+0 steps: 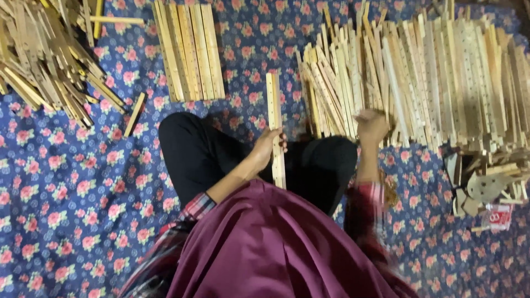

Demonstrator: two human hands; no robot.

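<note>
While gripping a wooden slat [275, 129], left hand [266, 147].

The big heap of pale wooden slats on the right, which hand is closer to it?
Right. The right hand touches the big heap of pale wooden slats; the left hand holds a single slat apart from it.

Single head-worn camera, looking steeply down from above.

The view faces the seated person's lap and the floral cloth [66, 182] spread on the floor, at close range; wooden strips [436, 77] fill the upper right of the frame, and more lie in the upper left.
</note>
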